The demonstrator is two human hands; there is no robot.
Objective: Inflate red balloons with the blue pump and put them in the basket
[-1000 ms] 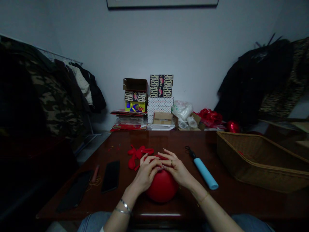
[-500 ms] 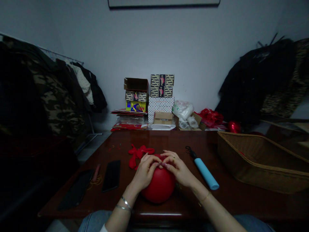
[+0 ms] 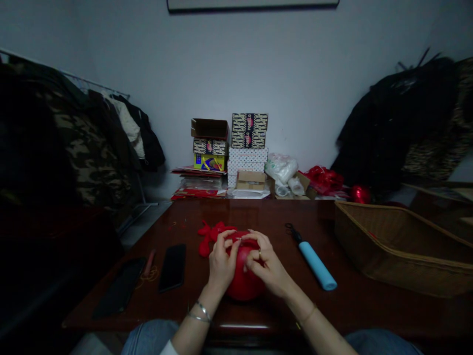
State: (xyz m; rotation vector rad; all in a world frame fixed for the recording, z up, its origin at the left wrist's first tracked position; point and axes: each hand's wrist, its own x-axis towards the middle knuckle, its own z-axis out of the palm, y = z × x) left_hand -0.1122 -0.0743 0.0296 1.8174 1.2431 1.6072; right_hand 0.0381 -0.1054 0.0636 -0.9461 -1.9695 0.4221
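Observation:
An inflated red balloon rests on the table near its front edge, between my hands. My left hand is closed at the balloon's top, thumb and fingertips pinching around its neck. From the other side my right hand reaches over the balloon, forefinger stretched to the neck, thumb and other fingers bent in against the balloon's front. The neck itself is mostly hidden by my fingers. Just beyond my left hand lies a small heap of limp red balloons. A blue hand pump with a black end lies to the right.
A black phone, a dark flat case and some thin yellowish rubber bands lie on the left. The wicker basket takes up the table's right side. Stacked boxes stand behind the table, against the wall.
My right hand has rolled down and inward, its thumb and lower fingers now in front of the balloon. My left hand has turned more upright. The balloon appears slightly higher.

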